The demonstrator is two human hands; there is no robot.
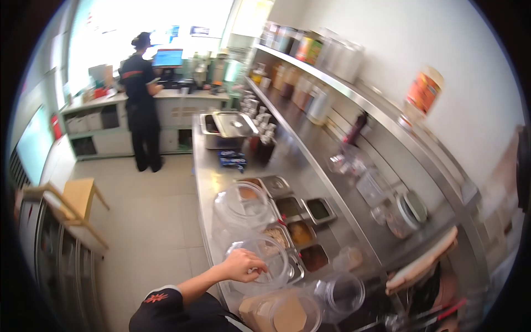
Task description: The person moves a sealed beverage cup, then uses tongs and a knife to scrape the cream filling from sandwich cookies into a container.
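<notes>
My left hand (244, 265) reaches in from the lower left over a clear round plastic tub (281, 257). Its fingers are curled together above the tub's opening; what they hold, if anything, is too blurred to make out. Behind it stands another clear tub (224, 202). Close to my body is a clear tub (296, 318) with something tan in or behind it, and beside that a clear tub (354, 293). Right of my hand, steel food pans sit in the counter, one with pale chopped food (276, 237), one with yellowish food (300, 233). My right hand is not visible.
The steel counter (202, 166) runs away from me, with a lidded steel pan (235, 124) and pump bottles (265, 130). A shelf (354, 97) with jars hangs along the right wall. A co-worker (141, 99) stands at a screen (167, 57); a wooden chair (80, 196) is left.
</notes>
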